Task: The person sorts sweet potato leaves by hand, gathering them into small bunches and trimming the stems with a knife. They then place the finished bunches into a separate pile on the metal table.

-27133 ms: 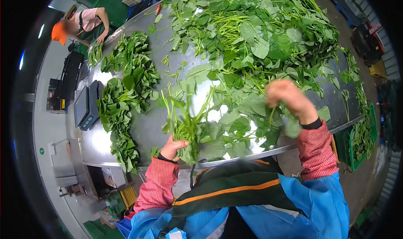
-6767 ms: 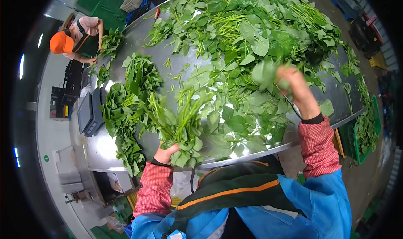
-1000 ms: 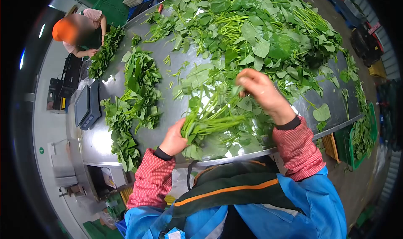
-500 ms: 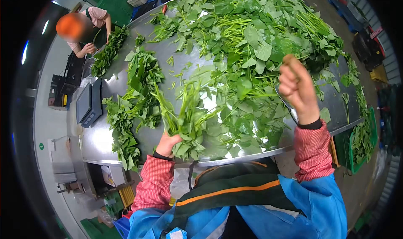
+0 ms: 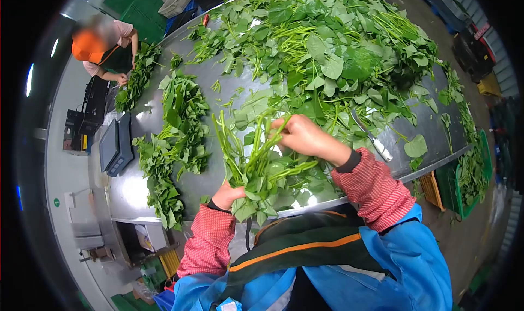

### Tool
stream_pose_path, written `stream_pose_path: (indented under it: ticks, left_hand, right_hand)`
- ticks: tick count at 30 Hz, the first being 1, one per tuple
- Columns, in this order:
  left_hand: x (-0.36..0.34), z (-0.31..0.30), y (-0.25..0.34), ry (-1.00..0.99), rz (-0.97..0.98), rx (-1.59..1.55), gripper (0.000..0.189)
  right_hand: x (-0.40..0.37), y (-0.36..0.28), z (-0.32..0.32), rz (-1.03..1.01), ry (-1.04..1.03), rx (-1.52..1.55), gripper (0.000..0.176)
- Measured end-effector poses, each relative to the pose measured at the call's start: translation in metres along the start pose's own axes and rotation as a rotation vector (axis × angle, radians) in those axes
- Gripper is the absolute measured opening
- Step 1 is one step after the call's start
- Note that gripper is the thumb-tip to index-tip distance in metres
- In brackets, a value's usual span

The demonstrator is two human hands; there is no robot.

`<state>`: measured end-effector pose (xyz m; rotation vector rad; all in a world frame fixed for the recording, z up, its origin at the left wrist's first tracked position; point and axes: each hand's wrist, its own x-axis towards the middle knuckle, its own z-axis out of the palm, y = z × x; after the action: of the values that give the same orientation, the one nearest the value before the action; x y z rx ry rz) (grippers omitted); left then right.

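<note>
My left hand point(image 5: 226, 195) is wrapped round a bunch of leafy greens point(image 5: 256, 172), held just above the near edge of the metal table. The cut stems fan upward and the leaves hang low beside my thumb. My right hand point(image 5: 305, 139) is at the upper right of this bunch, its fingers pinched on a green stem point(image 5: 283, 124) among the stem ends. Part of what it grips is hidden by the fingers. To the right of this hand lies a knife point(image 5: 380, 149) with a white handle, its blade pointing away from me.
A large heap of greens point(image 5: 349, 49) covers the far side of the metal table point(image 5: 218, 73). Bundled greens point(image 5: 185, 106) lie in a row at left, near a scale point(image 5: 115, 144). Across the table a person point(image 5: 112, 49) handles greens. A green crate point(image 5: 464, 188) stands at right.
My right hand has come down and left, from raised over the heap to the held bunch. The knife is now uncovered. My left hand keeps its grip, shifted slightly right.
</note>
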<state>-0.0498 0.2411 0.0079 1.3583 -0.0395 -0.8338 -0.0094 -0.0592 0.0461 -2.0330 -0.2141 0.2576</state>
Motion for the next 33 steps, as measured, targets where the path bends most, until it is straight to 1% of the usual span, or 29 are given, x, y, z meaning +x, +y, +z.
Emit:
stream_pose_path:
  ticks: [1,2,3,4,5,6,7,9,11,13,14,15,17,18,21,22,25,26,29,30,33]
  left_hand:
    - [0.0,-0.001,0.0,-0.02,0.008,0.014,0.062]
    - [-0.003,-0.002,0.0,0.02,0.015,-0.002,0.059]
    - [-0.008,-0.003,-0.001,0.066,0.02,-0.021,0.056]
    - [-0.012,-0.009,-0.005,0.095,-0.024,-0.071,0.058]
    - [-0.014,-0.015,-0.007,0.12,-0.063,-0.116,0.059]
    - [-0.016,-0.016,-0.007,0.132,0.008,-0.127,0.055]
    - [-0.015,-0.018,-0.006,0.124,0.012,-0.178,0.053]
    - [-0.019,-0.022,-0.009,0.109,0.002,-0.286,0.049]
    - [-0.016,-0.031,-0.016,0.105,-0.04,-0.301,0.05]
    - [-0.01,-0.026,-0.015,0.083,-0.042,-0.318,0.05]
    - [-0.007,-0.021,-0.011,0.082,-0.024,-0.239,0.049]
    - [-0.003,-0.017,-0.007,0.07,-0.017,-0.156,0.048]
    - [0.004,0.001,0.0,0.045,-0.011,-0.116,0.052]
    - [0.005,0.018,0.009,0.055,-0.055,-0.17,0.056]
    - [0.015,0.035,0.002,-0.054,-0.09,-0.191,0.059]
    - [0.02,0.041,0.002,-0.069,-0.09,-0.153,0.064]
    - [0.03,0.047,-0.003,-0.12,-0.057,-0.006,0.071]
    - [0.032,0.048,-0.002,-0.141,-0.052,0.037,0.075]
    - [0.026,0.053,-0.001,-0.103,-0.016,-0.021,0.072]
    - [0.025,0.052,-0.001,-0.096,-0.024,-0.093,0.075]
    - [0.015,0.048,0.008,-0.094,-0.04,-0.411,0.078]
  right_hand:
    - [0.003,0.007,0.007,0.029,0.122,0.271,0.034]
    - [0.005,0.014,0.013,0.058,0.231,0.542,0.03]
    - [0.006,0.022,-0.004,0.026,0.331,0.697,0.021]
    - [0.0,0.023,-0.026,0.153,0.417,0.803,0.02]
    - [-0.002,0.046,-0.043,0.06,0.327,0.834,0.021]
    - [-0.005,0.057,-0.048,0.095,0.327,0.595,0.024]
    - [-0.013,0.06,-0.045,0.117,0.233,0.423,0.033]
    - [-0.033,0.065,-0.031,0.16,-0.039,0.062,0.055]
    - [-0.043,0.065,-0.014,0.128,-0.312,-0.14,0.066]
    - [-0.044,0.062,0.008,0.042,-0.399,-0.003,0.085]
    - [-0.04,0.056,0.014,0.079,-0.424,0.094,0.086]
    - [-0.034,0.052,0.019,0.021,-0.367,0.261,0.088]
    - [-0.024,0.053,0.029,-0.093,-0.243,0.592,0.093]
    - [-0.01,0.063,0.027,-0.107,-0.332,0.587,0.102]
    - [0.003,0.055,0.027,-0.225,-0.222,0.596,0.107]
    - [0.007,0.05,0.025,-0.185,-0.286,0.636,0.109]
    - [0.006,0.032,0.042,-0.054,-0.106,1.097,0.1]
    - [0.003,0.02,0.045,0.011,0.026,1.258,0.072]
    - [0.014,0.024,0.04,0.262,0.055,1.142,0.041]
    - [0.012,0.017,0.037,0.256,0.094,1.148,0.021]
    - [0.008,0.019,0.032,0.226,0.156,1.195,0.019]
